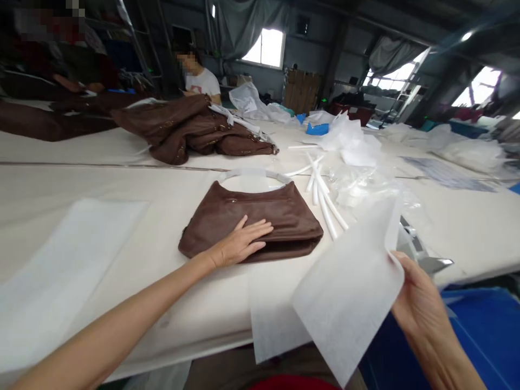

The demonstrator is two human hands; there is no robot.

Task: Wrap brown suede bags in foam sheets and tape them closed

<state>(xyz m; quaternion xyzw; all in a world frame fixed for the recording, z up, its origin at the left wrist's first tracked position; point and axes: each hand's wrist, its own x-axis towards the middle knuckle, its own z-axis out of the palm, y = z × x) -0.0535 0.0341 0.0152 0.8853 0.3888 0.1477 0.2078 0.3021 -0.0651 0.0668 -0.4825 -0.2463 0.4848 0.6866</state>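
A brown handbag point(260, 216) lies flat on the white-covered table, its handle point(252, 176) wrapped in white and arched away from me. My left hand point(241, 241) rests open on the front of the bag, fingers spread. On the right, my right hand point(414, 281) pinches the edge of a white foam sheet point(349, 298), which hangs tilted over the table edge. Another white sheet point(276, 319) lies partly under it and droops over the front edge.
Brown bags point(195, 127) are heaped behind. White tubes point(325, 197) and clear plastic point(365, 184) lie right of the bag, and a metal tool point(422, 254) sits beyond my right hand. A white sheet point(73, 260) covers the left side. A person point(203, 81) stands across the table.
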